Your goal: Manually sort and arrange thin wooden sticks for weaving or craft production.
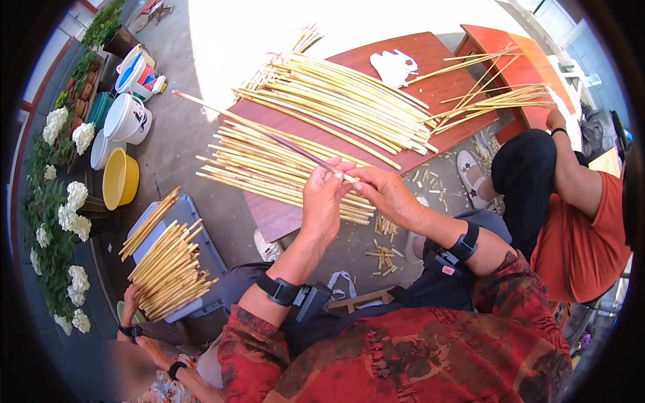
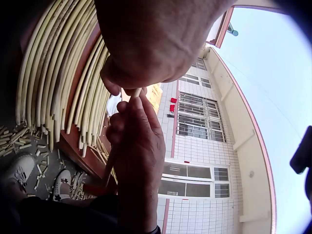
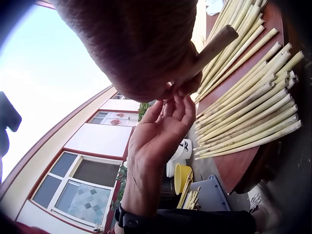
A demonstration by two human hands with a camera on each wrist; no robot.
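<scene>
A long, thin plant stalk (image 1: pixel 289 144), brownish purple along its middle, slants from the upper left down to both hands. My left hand (image 1: pixel 322 201) pinches it near its lower end between thumb and fingers. Close beside, my right hand (image 1: pixel 393 195) pinches the same end, its fingertips right at the left hand's. In the right wrist view the stalk's cut end (image 3: pixel 226 36) sticks out past the right hand (image 3: pixel 131 53). Below the hands, a row of yellowish stalks (image 1: pixel 282 181) lies along the near table edge. A larger pile (image 1: pixel 342 101) lies behind it.
The red-brown table (image 1: pixel 269 225) also bears a white bag (image 1: pixel 393 67). Short cut pieces (image 1: pixel 386 258) litter the ground. At left, a blue-grey tray (image 1: pixel 195 208) with stalks stands near a yellow basin (image 1: pixel 121 178) and white buckets (image 1: pixel 127 119). People sit on both sides.
</scene>
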